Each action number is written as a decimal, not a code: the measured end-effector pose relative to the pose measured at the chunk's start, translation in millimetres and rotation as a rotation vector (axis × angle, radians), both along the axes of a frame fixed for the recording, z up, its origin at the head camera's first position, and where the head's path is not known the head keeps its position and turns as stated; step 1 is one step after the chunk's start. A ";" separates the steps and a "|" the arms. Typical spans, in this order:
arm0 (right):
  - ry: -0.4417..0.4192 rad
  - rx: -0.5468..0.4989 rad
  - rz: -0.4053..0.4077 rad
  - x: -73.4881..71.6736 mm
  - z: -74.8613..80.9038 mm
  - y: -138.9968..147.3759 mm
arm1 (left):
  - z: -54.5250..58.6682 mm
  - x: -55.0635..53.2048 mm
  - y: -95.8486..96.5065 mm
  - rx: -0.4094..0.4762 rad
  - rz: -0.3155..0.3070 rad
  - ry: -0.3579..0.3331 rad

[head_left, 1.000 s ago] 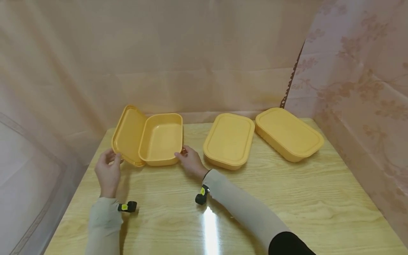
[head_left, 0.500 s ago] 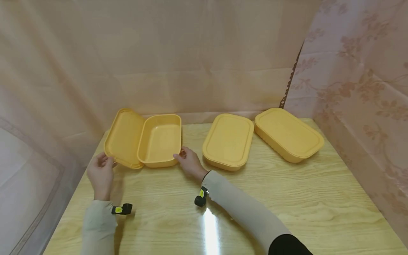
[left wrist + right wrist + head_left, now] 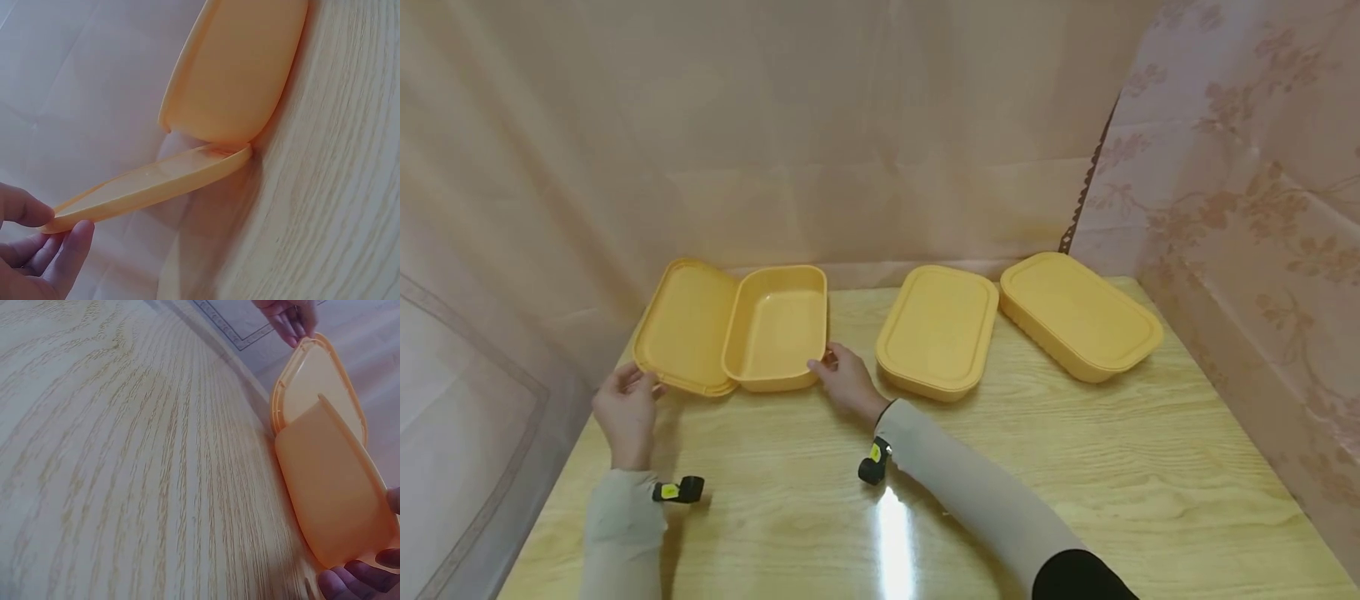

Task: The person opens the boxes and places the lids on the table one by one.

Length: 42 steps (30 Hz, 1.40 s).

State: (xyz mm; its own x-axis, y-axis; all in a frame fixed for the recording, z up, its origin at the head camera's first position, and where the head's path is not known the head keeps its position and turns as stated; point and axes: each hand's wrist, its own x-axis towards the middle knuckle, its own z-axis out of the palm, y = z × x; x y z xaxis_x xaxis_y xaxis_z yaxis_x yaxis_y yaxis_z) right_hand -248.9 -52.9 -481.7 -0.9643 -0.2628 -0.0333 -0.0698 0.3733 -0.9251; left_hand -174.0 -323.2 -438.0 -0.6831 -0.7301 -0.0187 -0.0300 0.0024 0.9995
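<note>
In the head view a yellow plastic box (image 3: 778,329) stands at the left back of the table, its inside showing bare. Its yellow lid (image 3: 688,325) leans out to the left, the inner edge low beside the box and the outer edge raised. My left hand (image 3: 627,408) pinches the lid's near left corner between thumb and fingers, as the left wrist view also shows on the lid rim (image 3: 137,194). At the box's near right corner, my right hand (image 3: 850,383) holds the wall, thumb at the rim and fingers low against the side.
Two more yellow boxes with lids on stand to the right: one upright-facing box (image 3: 938,333) in the middle and one angled box (image 3: 1078,317) at the back right. A beige curtain (image 3: 850,125) hangs behind the wooden table (image 3: 1075,467).
My left hand has moved left and slightly down, swinging the lid outward and lower, away from the box. My right hand and the box have barely moved.
</note>
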 end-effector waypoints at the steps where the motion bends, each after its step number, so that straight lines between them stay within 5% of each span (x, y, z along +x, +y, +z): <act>1: -0.002 -0.001 -0.002 -0.7 0.3 -0.2 | 0.7 -0.4 -0.5 0.000 -0.001 -0.002; 18: 0.010 0.007 0.008 -1.8 2.7 0.0 | -0.9 1.9 -11.1 0.084 -0.028 -0.085; 33: 0.012 0.028 0.022 -2.0 -1.4 0.0 | -4.2 3.4 -17.6 0.063 -0.049 -0.184; 42: 0.015 0.058 0.020 -1.4 1.1 0.4 | -12.8 3.9 -33.8 0.203 -0.105 -0.193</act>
